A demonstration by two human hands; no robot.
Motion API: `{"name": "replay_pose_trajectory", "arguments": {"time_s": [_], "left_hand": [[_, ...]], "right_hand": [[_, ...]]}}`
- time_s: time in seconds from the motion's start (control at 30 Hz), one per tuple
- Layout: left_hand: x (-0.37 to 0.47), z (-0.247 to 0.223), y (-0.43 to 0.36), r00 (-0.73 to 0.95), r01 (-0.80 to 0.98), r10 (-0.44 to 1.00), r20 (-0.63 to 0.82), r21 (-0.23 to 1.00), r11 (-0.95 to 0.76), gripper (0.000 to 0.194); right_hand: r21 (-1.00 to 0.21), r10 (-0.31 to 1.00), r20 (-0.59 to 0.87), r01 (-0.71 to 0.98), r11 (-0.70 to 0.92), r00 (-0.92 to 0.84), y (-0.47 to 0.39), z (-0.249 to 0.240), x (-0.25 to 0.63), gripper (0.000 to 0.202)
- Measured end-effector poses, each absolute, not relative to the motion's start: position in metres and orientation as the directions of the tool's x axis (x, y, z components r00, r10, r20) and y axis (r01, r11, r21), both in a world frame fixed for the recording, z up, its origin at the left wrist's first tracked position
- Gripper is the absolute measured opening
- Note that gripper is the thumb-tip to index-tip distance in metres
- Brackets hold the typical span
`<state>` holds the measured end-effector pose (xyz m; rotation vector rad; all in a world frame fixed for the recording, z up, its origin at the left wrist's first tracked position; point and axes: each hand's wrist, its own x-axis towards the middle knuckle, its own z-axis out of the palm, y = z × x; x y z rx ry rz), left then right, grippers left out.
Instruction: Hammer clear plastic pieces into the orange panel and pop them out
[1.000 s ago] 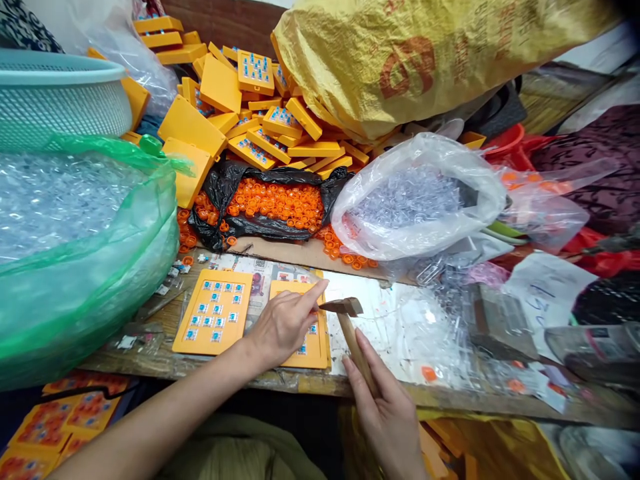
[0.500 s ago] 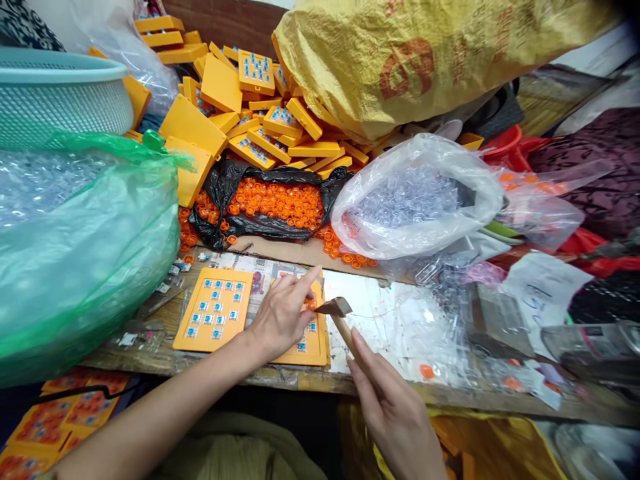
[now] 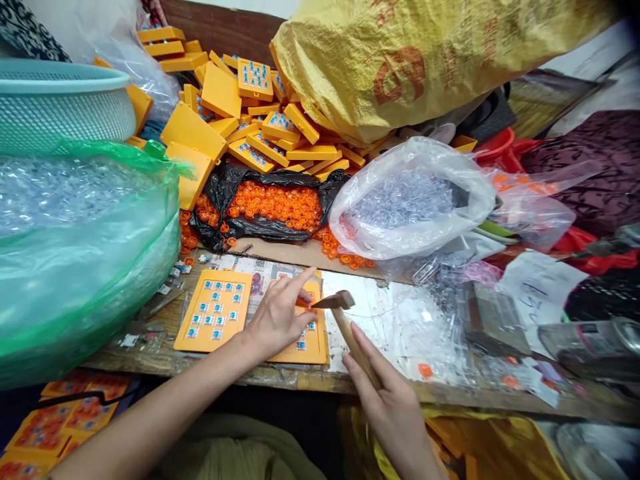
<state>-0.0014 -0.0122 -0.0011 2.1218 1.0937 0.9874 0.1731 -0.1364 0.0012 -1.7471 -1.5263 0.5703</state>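
Note:
My right hand (image 3: 387,393) is closed around the wooden handle of a small hammer (image 3: 360,350). The hammer's metal head (image 3: 336,300) has a thin pointed end, which lies over the right-hand yellow panel near the left thumb. My left hand (image 3: 277,313) rests on that yellow panel (image 3: 315,350), its index finger stretched out and the thumb apart from it. Between them shows a bit of orange, partly covered. Blue-and-white switches sit in the panel's slots. Beside it lies another yellow panel (image 3: 213,337) with several such switches.
Orange caps (image 3: 275,203) fill a black bag behind the panels. A white bag (image 3: 415,247) of clear pieces stands right of it, a green bag (image 3: 100,267) at left. Yellow cases (image 3: 220,90) are heaped at the back. A grey block (image 3: 493,320) lies on the right.
The hammer head has shifted slightly up and left, its pointed end nearer the left hand. The left fingers have moved a little, with more space showing between index finger and thumb.

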Motion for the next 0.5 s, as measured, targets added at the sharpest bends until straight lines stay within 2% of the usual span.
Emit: {"name": "replay_pose_trajectory", "arguments": {"time_s": [0.13, 0.2, 0.3, 0.5], "left_hand": [[0.017, 0.011, 0.027, 0.442, 0.494, 0.845, 0.302, 0.704, -0.51, 0.017], [0.035, 0.012, 0.051, 0.55, 0.547, 0.805, 0.22, 0.633, -0.547, 0.02], [0.06, 0.007, 0.08, 0.602, 0.576, 0.784, 0.154, 0.596, -0.56, 0.019], [0.069, -0.003, 0.103, 0.612, 0.604, 0.788, 0.067, 0.603, -0.521, 0.014]], "right_hand": [[-0.927, 0.878, -0.023, 0.318, -0.197, 0.479, -0.132, -0.003, 0.169, 0.057], [-0.964, 0.847, -0.119, 0.145, -0.224, 0.518, -0.128, -0.007, 0.166, 0.068], [-0.971, 0.827, -0.211, -0.011, -0.24, 0.52, -0.125, -0.012, 0.164, 0.078], [-0.973, 0.823, -0.226, -0.078, -0.218, 0.52, -0.124, -0.014, 0.166, 0.081]]}}
